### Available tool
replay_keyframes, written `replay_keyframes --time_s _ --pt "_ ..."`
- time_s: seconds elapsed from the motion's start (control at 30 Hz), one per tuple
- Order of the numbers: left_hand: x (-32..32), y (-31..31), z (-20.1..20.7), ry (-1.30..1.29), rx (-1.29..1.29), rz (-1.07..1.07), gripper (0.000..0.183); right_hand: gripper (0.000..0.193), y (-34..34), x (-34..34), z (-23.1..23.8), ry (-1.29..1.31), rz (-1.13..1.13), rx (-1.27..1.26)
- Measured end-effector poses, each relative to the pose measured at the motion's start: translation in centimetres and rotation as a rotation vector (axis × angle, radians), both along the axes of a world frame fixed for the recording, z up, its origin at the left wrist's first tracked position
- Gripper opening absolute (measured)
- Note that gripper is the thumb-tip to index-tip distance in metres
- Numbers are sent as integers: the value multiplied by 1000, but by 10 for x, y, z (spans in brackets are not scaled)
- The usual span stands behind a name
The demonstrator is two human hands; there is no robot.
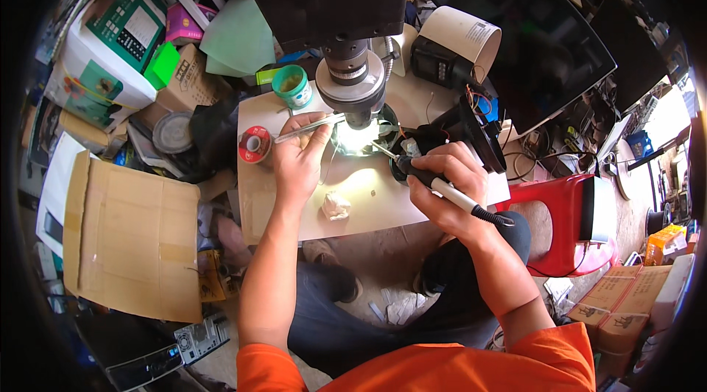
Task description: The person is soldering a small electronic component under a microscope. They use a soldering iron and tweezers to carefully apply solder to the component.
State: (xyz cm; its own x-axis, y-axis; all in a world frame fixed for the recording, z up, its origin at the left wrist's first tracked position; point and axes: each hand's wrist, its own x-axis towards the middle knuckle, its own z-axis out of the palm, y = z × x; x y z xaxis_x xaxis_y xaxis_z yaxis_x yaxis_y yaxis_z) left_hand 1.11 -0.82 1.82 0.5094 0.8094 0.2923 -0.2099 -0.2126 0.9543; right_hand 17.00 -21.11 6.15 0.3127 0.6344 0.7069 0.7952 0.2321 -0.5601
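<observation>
My left hand [296, 164] pinches a pair of silver tweezers [308, 128], their tips pointing right into a bright patch of light. In my right hand [453, 189] is a soldering iron [446, 191] with a black and white handle, its thin tip slanting up and left to the same spot. Right above that spot hangs a microscope [350, 90]. Glare hides the workpiece [356, 138] under the lens, so I cannot make out what it is. A red spool of solder [254, 145] lies left of my left hand, and a crumpled white tissue [336, 206] sits between my forearms.
A green tub [292, 86] stands behind my left hand on the pale worktop [383, 208]. Black parts with loose wires [482, 101] crowd the right side. A cardboard box [132, 237] is at the left, a red stool [549, 204] at the right. Dark screens [530, 39] lean behind.
</observation>
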Motion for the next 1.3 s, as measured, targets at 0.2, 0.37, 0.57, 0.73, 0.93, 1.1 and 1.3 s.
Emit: replay_keyframes --time_s 0.2,0.37,0.57,0.73,0.93,1.1,1.3 --pt "0 0 1 -31 -14 -31 17 23 -1 0 1 6 18 -18" --pt "0 0 1 -46 -23 -39 18 24 -2 1 -1 16 19 -42" --pt "-1 -3 2 -45 -42 -40 18 25 -5 -1 0 37 15 -88" --pt "-1 1 2 -3 -26 -12 16 25 -2 2 0 18 31 -73" --pt "-6 2 -10 103 1 36 24 22 -7 8 -3 -162 104 -66" --pt "-4 8 -20 82 9 47 20 24 -4 2 -2 40 65 -73" --pt "-2 5 -19 16 -13 12 18 25 -5 4 -6 23 61 -58"
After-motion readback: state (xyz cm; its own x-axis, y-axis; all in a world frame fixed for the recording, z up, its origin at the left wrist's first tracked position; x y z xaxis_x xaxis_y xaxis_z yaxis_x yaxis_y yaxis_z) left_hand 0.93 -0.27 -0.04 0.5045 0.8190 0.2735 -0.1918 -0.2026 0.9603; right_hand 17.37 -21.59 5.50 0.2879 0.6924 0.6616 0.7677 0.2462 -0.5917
